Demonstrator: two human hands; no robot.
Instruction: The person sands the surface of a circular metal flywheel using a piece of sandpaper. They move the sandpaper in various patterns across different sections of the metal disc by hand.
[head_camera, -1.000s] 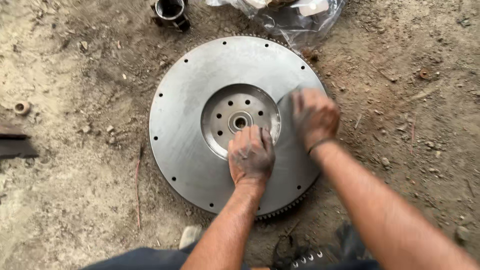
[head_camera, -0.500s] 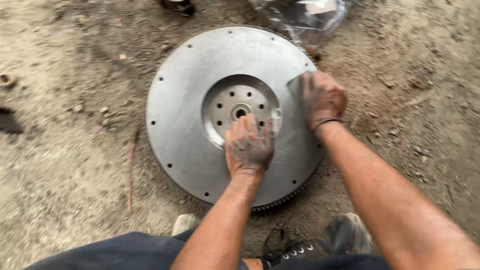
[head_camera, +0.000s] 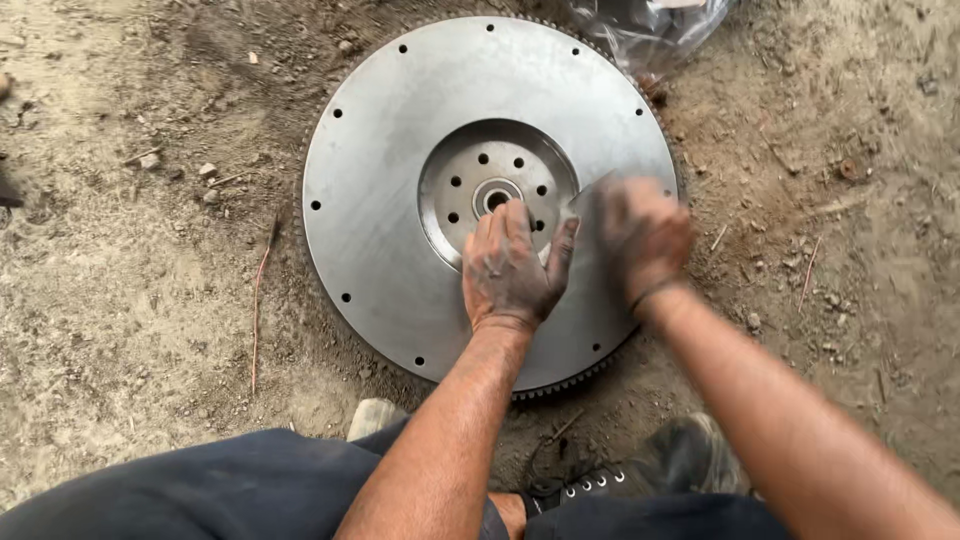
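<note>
— Starting nearest the camera, what was there?

— Dark trousers and a black laced shoe (head_camera: 610, 485), with the toe of a second shoe (head_camera: 372, 417) just off the toothed rim. Beyond them the flywheel (head_camera: 400, 200) lay flat on bare dirt.

— And the hands?

— The left hand (head_camera: 510, 265) was spread open, palm down, fingers on the recessed bolt-hole hub (head_camera: 497, 190), gripping nothing. The right hand (head_camera: 642, 238) was blurred, seemingly pressing a small grey abrasive sheet (head_camera: 592, 197) against the face; how tightly it was closed I couldn't tell.

— How should that rubbing be done well?

— I'd judge: keep the bracing palm's weight steady so the disc can't shift, and work the sheet flat and evenly.

— Anything in the way?

— Loose soil and pebbles beside the rim could get dragged onto the surface. Farther off, a clear plastic bag (head_camera: 650, 30) touched the far edge.
</note>
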